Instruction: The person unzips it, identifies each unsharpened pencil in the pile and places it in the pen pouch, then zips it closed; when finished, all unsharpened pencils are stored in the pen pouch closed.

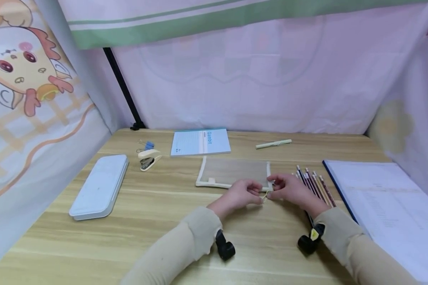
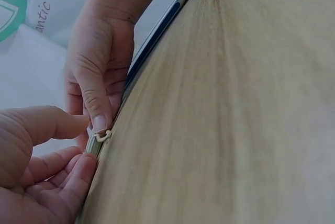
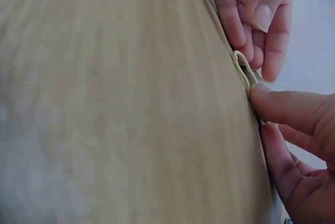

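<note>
Both hands are meeting at the near right corner of a flat mesh pouch (image 1: 233, 171). Left hand (image 1: 241, 194) is curling its fingers beside the corner, thumb and forefinger closing toward the cream zipper pull (image 1: 265, 196); whether it is actually gripping cannot be told. Right hand (image 1: 291, 190) is pinching the pull, its forefinger tip (image 2: 99, 122) pressing on the small tab.

Items, largest to smallest:
- Wooden table (image 1: 157, 221), carrying everything.
- White sheet on a dark-edged board (image 1: 388, 209), lying at the right.
- White pencil case (image 1: 100, 185), lying at the left, closed.
- Blue notebook (image 1: 200, 141), lying far centre, just beyond the pouch.
- Mesh pouch, lying flat at centre, long axis running left to right, cream-trimmed zipper edge facing the near side.
- Pencils (image 1: 315, 184), lying in a row just right of the right hand, tips pointing far.
- Pale green pen (image 1: 273, 144), lying far right of the notebook.
- Cream stapler (image 1: 149, 159), sitting left of the notebook, with blue binder clips (image 1: 148, 145) just beyond it.
- Zipper pull, sitting at the pouch's near right end, its loop pointing toward the left hand in the right wrist view.
</note>
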Demonstrator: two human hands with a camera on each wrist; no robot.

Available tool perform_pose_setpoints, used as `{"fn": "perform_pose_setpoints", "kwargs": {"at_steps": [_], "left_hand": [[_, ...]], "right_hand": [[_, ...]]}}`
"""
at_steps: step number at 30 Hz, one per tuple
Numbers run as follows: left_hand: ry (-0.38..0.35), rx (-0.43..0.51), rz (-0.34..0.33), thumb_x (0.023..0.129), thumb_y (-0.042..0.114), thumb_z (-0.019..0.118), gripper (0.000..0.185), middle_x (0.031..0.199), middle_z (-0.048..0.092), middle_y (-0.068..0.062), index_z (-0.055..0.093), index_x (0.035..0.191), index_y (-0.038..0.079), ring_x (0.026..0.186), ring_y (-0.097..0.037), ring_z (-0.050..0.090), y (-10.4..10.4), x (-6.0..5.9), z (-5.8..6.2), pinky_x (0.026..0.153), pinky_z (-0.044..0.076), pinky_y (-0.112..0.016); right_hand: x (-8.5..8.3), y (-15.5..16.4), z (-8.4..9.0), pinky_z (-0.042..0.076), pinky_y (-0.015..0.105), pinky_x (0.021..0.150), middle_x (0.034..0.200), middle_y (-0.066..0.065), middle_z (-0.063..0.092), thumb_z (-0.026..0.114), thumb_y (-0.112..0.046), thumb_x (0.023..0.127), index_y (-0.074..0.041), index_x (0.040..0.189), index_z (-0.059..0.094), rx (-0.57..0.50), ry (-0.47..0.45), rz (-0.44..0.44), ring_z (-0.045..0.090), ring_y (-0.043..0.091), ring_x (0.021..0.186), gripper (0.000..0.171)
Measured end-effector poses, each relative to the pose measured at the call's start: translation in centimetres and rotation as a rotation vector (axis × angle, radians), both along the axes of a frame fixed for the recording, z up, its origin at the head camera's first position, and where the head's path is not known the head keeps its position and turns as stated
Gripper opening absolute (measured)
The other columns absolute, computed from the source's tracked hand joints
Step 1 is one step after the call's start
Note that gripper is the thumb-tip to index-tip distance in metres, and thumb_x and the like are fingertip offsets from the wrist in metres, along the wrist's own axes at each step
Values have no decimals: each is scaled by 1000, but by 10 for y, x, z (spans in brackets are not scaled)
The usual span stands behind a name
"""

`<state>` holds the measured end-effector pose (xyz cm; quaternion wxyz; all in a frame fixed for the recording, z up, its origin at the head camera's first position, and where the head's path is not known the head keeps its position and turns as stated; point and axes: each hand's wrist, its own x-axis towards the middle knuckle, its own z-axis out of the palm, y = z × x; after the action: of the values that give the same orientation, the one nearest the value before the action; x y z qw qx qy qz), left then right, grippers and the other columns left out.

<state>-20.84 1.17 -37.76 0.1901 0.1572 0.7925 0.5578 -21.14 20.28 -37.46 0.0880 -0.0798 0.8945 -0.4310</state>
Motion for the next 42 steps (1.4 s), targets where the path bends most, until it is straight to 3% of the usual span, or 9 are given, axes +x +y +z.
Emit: {"fn": "perform_pose_setpoints", "kwargs": {"at_steps": [10, 16, 23, 29, 42], "left_hand": [[81, -70, 106, 68, -3, 73, 24, 79, 63, -1, 66, 91, 3, 71, -8, 56, 7, -1, -9, 64, 48, -19], [150, -117, 124, 68, -3, 72, 17, 71, 61, 1, 65, 81, 4, 64, -6, 53, 12, -3, -10, 58, 47, -17], [69, -74, 149, 70, -2, 69, 14, 71, 60, 0, 65, 81, 6, 57, -10, 53, 11, -6, -10, 50, 47, -22], [66, -64, 159, 71, 2, 69, 10, 69, 62, -1, 67, 80, 6, 57, -9, 53, 5, -6, -8, 51, 45, -21], [-29, 136, 333, 70, -4, 62, 16, 75, 62, -7, 66, 84, 1, 57, -10, 49, -24, -5, -7, 46, 41, -20]], "right_hand": [[-2, -4, -10, 44, 28, 65, 84, 8, 59, 79, -13, 70, 3, 115, 59, -18, 50, -23, 52, 16, 76, 51], [0, -3, -11, 44, 28, 64, 87, 10, 59, 78, -13, 72, 2, 117, 58, -38, 22, -40, 52, 17, 79, 52], [-2, -4, -8, 44, 28, 64, 90, 11, 58, 77, -14, 73, 0, 118, 58, -23, -12, -47, 51, 18, 80, 51], [-3, -8, -3, 42, 27, 66, 97, 13, 55, 76, -11, 72, 1, 116, 59, -8, -34, -70, 50, 21, 84, 49], [-1, -9, 2, 40, 27, 69, 94, 11, 53, 73, -7, 70, 1, 114, 60, 16, -39, -125, 48, 22, 85, 46]]}}
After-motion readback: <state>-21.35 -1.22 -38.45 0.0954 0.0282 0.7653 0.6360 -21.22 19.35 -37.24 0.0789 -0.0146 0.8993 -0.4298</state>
